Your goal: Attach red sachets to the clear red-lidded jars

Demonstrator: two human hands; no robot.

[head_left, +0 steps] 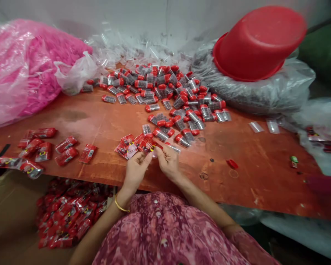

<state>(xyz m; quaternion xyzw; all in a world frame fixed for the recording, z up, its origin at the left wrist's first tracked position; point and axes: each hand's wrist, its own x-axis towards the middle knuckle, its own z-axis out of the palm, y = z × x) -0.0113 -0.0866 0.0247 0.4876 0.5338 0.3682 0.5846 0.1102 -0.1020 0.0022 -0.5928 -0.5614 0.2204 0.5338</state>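
Note:
My left hand (137, 168) and my right hand (168, 162) are close together above the front of the table. Between them they pinch a red printed card (151, 144) with a small yellow and black figure on it. A loose spread of similar red printed cards (125, 146) lies just behind my left hand. Beyond my fingers is a large pile of clear packs with red caps and dark contents (160, 86). To the left lie several red printed packs (67, 156), some showing barcodes.
A pink-filled plastic bag (30, 70) stands at the left. Clear plastic sleeves (138, 53) are heaped at the back. An upturned red bucket (260, 44) sits on a bulky grey bag (253, 92). Below the table edge, a cardboard box (13, 206) holds many red packs (68, 217).

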